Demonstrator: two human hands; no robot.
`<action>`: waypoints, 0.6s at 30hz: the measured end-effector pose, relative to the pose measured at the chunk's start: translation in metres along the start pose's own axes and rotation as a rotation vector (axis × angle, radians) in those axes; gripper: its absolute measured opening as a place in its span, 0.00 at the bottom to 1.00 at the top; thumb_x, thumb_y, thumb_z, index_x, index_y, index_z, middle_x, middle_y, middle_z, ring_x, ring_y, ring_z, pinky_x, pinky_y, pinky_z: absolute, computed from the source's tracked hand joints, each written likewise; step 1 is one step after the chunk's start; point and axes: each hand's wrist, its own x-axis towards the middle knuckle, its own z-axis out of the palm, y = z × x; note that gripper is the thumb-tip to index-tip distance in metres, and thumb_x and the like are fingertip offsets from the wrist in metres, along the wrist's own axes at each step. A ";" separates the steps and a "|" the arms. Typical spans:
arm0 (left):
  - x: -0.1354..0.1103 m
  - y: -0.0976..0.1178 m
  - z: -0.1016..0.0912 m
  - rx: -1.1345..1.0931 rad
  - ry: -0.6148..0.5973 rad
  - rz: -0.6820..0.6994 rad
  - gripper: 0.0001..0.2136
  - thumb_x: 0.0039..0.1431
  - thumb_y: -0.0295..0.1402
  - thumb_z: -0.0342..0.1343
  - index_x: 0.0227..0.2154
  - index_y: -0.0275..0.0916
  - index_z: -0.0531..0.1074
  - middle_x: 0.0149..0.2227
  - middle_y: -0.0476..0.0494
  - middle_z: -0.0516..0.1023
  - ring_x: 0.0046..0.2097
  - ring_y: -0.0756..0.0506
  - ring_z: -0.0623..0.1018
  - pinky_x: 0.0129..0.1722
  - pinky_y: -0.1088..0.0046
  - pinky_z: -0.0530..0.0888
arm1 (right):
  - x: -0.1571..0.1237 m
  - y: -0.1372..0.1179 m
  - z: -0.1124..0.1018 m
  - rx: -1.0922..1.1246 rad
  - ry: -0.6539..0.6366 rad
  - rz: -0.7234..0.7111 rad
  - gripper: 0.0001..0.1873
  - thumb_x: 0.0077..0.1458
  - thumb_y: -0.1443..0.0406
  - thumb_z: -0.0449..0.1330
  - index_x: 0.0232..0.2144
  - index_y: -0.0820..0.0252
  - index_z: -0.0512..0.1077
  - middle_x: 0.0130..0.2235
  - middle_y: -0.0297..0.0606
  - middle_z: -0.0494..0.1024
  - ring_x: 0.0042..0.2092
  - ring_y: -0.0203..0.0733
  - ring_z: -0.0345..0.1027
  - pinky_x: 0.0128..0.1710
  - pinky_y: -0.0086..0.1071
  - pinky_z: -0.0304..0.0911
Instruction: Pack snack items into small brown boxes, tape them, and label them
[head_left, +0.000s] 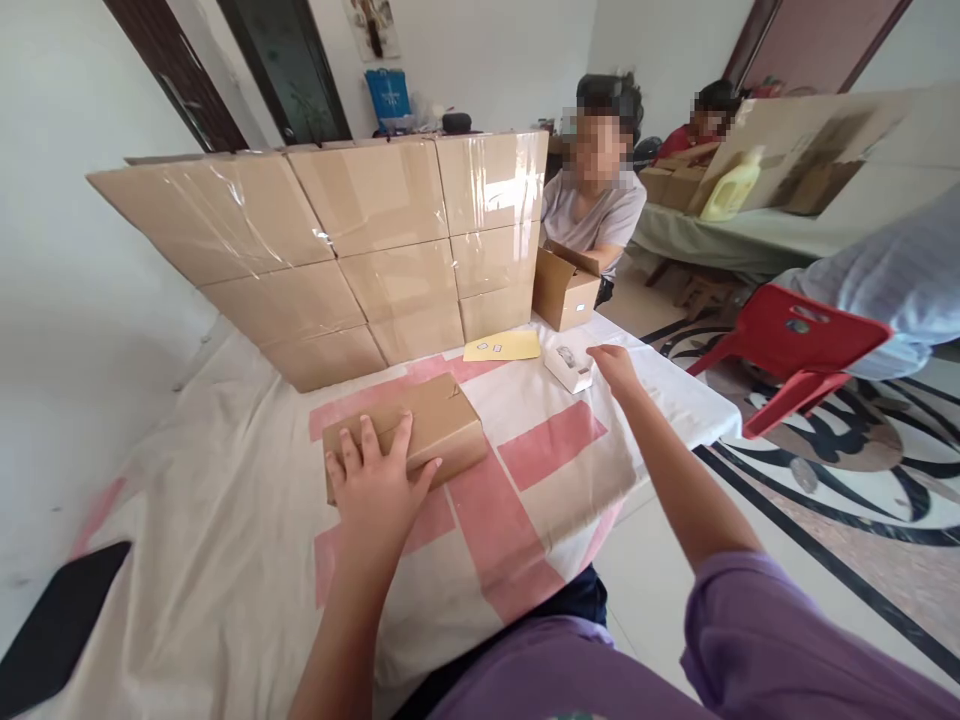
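A closed brown cardboard box (pixel 442 415) lies flat on the cloth-covered table in front of me. My left hand (pixel 379 465) rests on its top and near edge, fingers spread. At the right, my right hand (pixel 615 368) has its fingers pinched together beside a small white open box (pixel 568 368). Something clear or greyish sits inside that white box. Whatever the right fingertips hold, if anything, is too small to make out. Just behind the white box lies a yellow sheet (pixel 501 347) with small white labels on it.
Stacked cardboard boxes (pixel 397 250) form a wall along the table's far side. Near its right end stands an open cardboard box (pixel 566 288), with a person (pixel 600 200) behind it. A black flat object (pixel 64 620) lies at lower left. A red chair (pixel 814 335) stands right.
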 end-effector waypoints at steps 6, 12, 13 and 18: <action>-0.003 0.004 0.000 -0.141 0.070 -0.052 0.30 0.57 0.52 0.64 0.61 0.51 0.74 0.69 0.31 0.64 0.71 0.14 0.56 0.66 0.25 0.46 | 0.041 -0.016 -0.011 -0.157 -0.373 0.227 0.13 0.59 0.62 0.64 0.25 0.65 0.75 0.27 0.39 0.73 0.24 0.32 0.56 0.23 0.30 0.51; -0.005 0.004 0.001 -0.095 0.081 -0.038 0.32 0.55 0.52 0.66 0.62 0.50 0.73 0.69 0.28 0.64 0.70 0.12 0.57 0.64 0.23 0.48 | 0.044 -0.032 -0.003 -0.285 -0.493 0.306 0.15 0.53 0.66 0.70 0.22 0.62 0.69 0.19 0.30 0.63 0.21 0.30 0.51 0.18 0.26 0.47; -0.005 0.004 0.002 -0.071 0.073 -0.035 0.32 0.55 0.51 0.66 0.62 0.49 0.73 0.69 0.27 0.64 0.70 0.12 0.57 0.64 0.22 0.48 | 0.043 -0.033 -0.001 -0.299 -0.492 0.301 0.14 0.54 0.65 0.70 0.22 0.62 0.69 0.19 0.30 0.63 0.21 0.30 0.53 0.18 0.26 0.51; -0.006 0.004 0.003 0.038 0.064 0.002 0.31 0.58 0.48 0.64 0.63 0.44 0.72 0.68 0.20 0.64 0.69 0.11 0.58 0.62 0.21 0.52 | 0.041 -0.037 0.000 -0.269 -0.379 0.122 0.11 0.66 0.59 0.64 0.39 0.64 0.74 0.34 0.35 0.76 0.30 0.33 0.70 0.30 0.29 0.71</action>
